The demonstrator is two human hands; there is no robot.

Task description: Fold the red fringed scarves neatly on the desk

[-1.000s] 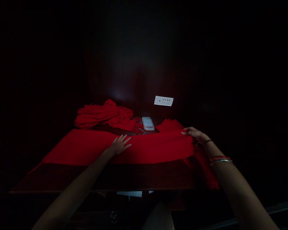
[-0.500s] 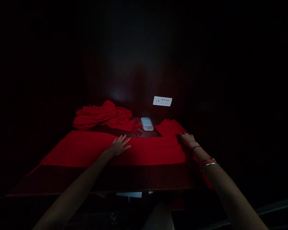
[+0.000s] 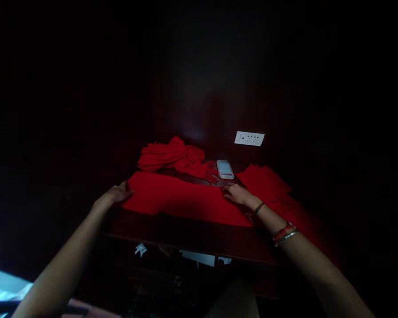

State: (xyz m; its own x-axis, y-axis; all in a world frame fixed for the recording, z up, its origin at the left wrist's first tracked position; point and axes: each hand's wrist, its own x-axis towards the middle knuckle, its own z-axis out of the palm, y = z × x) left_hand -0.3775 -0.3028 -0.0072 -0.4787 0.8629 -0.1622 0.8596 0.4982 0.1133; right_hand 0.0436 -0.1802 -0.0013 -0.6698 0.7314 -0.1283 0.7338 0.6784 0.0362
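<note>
A long red scarf [image 3: 175, 198] lies flat in a folded strip along the front of a dark wooden shelf or desk [image 3: 185, 234]. At its left end is my left hand [image 3: 119, 193], thumb apart from the fingers and touching the cloth; whether any cloth lies beneath the fingers is unclear. My right hand [image 3: 237, 194] rests toward the strip's right part, its fingers curled onto the cloth at the far edge. More red cloth [image 3: 268, 185] spreads behind and beyond my right forearm, partly in shadow.
A bunched red fringed scarf [image 3: 172, 154] lies at the back left. Beside its fringe is a phone [image 3: 225, 170] with a blurred screen. A white socket plate [image 3: 249, 138] is on the dark back wall. Pale papers [image 3: 199, 257] show beneath the front edge.
The view has turned left. My left hand has gone from the middle of the strip to its left end. My right hand has moved left along the cloth, away from the right corner.
</note>
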